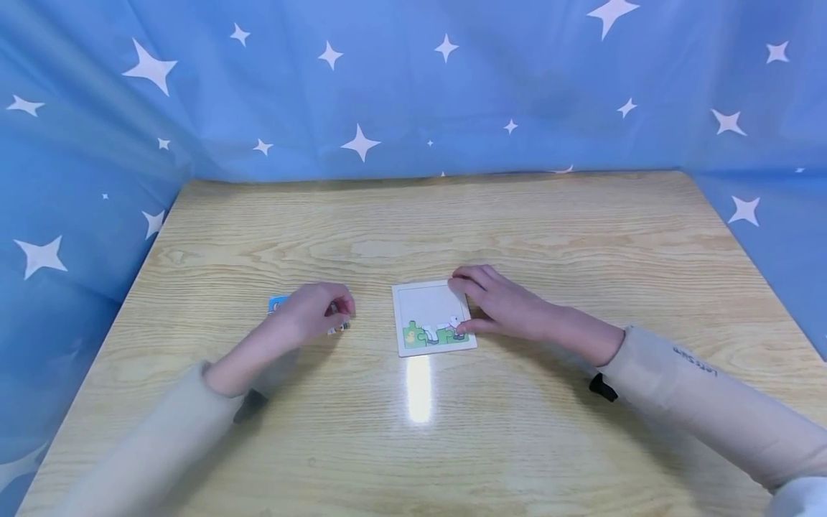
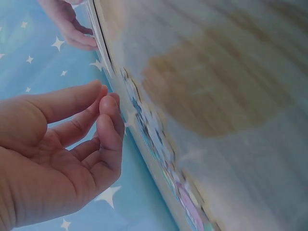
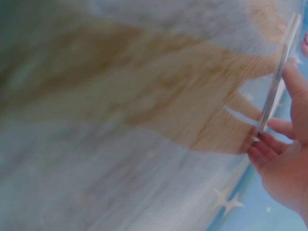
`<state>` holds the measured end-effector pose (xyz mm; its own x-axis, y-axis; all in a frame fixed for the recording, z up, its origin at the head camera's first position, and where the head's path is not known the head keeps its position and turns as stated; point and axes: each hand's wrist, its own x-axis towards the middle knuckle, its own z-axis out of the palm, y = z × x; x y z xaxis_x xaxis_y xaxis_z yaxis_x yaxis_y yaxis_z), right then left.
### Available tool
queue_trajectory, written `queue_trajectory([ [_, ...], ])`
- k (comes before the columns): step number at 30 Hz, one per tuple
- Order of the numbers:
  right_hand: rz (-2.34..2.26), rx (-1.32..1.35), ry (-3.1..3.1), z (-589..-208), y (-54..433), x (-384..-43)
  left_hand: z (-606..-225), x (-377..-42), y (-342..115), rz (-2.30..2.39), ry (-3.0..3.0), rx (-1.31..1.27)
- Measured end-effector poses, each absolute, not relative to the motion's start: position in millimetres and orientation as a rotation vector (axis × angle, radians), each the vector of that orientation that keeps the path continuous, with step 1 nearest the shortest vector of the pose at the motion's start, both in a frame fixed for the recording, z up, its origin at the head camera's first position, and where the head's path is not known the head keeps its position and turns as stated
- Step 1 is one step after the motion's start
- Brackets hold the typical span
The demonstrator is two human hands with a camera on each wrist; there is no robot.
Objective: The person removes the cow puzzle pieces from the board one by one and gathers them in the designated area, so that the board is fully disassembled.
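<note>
Puzzle board (image 1: 426, 300), a square white-rimmed piece, is seen flat near the middle of a pale wood-grain table (image 1: 530, 431), its lower part filled with fitted pieces (image 1: 431, 334) showing green ground, a yellow duckling and white animal legs, its upper part left bare. The table is backed by blue fabric (image 1: 400, 86) printed with white four-pointed stars, which is hung along the far edge and down both sides. A bright streak of light (image 1: 418, 388) is reflected just below the board, and in the right wrist view a brownish hand-shaped patch (image 3: 192, 96) is spread across the glossy surface. The board's right side is gripped by the right hand (image 1: 507, 305), with fingers placed at the upper corner and the thumb lower down; that edge is partly covered. Left of the board, loose pieces (image 1: 276, 303) are partly hidden beneath the left hand (image 1: 310, 309), whose fingers are curled, with thumb and fingertips brought together; whether anything is pinched between them cannot be told. Both forearms are wrapped in light sleeves (image 1: 685, 388), the right one marked with dark lettering (image 1: 695, 361), and a small black object (image 1: 604, 388) is glimpsed under the right cuff.
</note>
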<state>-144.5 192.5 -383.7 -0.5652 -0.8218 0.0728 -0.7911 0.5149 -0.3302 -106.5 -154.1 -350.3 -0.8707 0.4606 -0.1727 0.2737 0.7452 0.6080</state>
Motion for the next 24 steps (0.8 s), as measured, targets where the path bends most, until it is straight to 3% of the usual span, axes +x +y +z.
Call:
queue_trajectory([
  [24,-0.526,-1.380,2.651,-384.6,191.7,-145.2,-350.4,-105.4,-97.9,0.768,2.555,0.726],
])
